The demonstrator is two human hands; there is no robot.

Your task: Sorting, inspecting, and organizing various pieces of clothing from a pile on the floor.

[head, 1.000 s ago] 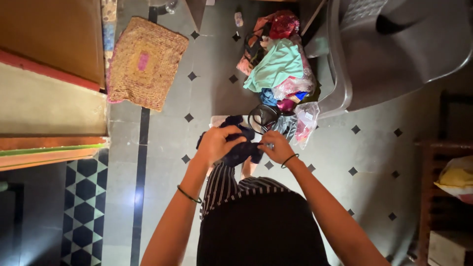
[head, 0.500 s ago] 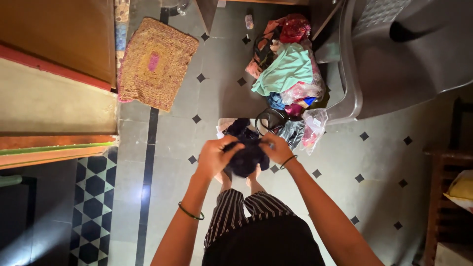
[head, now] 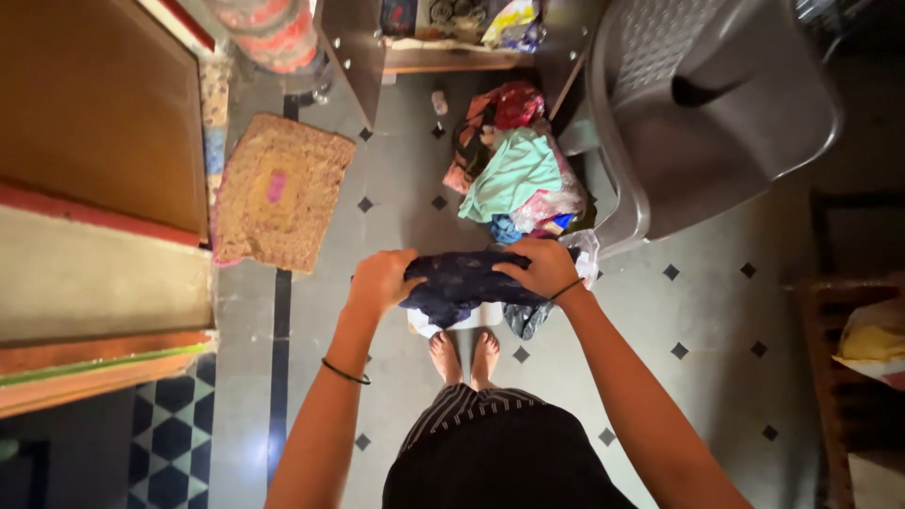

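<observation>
I look straight down at my body and bare feet on a tiled floor. A dark blue patterned cloth is stretched between my two hands at about waist height. My left hand grips its left end, fingers curled over the fabric. My right hand grips the right end from above. Some white cloth shows just below the dark one. Past my hands, a heap of clothes in teal, red and pink lies on the floor.
A grey plastic chair stands at the upper right, beside the heap. A woven mat lies on the floor at the left, next to wooden furniture. A wooden shelf unit is at the top. A wooden stool is at the right.
Both hands have lifted the dark cloth off the floor pile and drawn it out sideways between them. The camera view has moved closer and shifted toward the shelf.
</observation>
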